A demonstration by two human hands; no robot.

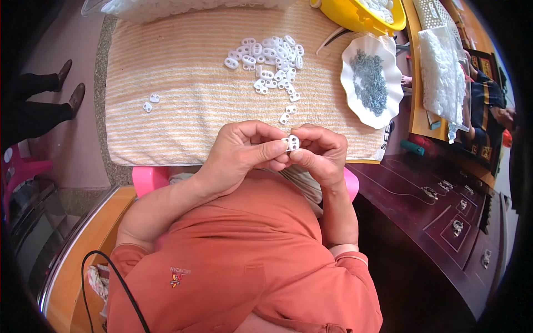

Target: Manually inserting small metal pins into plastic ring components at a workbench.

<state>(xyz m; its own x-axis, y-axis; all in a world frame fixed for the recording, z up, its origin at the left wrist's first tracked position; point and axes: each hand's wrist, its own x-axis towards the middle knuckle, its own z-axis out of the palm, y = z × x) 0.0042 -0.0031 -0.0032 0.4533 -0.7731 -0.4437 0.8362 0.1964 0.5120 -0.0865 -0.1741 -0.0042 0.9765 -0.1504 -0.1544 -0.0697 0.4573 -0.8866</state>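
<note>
As left grip (pixel 236 151) faces right grip (pixel 326 152), a white piece (pixel 293 143) sits pinched between.

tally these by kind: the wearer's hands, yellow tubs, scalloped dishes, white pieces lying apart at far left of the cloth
Hands: 2 (left hand, right hand)
Yellow tub: 1
Scalloped dish: 1
White pieces, far left: 2
Total: 6

The small white two-holed rounded piece (pixel 293 142) I hold looks like smooth, slightly glossy plastic. The beige striped cloth (pixel 177 83) before me is matt and rough like towelling. The white scalloped oval dish (pixel 393 83) is smooth and shiny; its thin grey pieces (pixel 371 83) look metallic.
</note>
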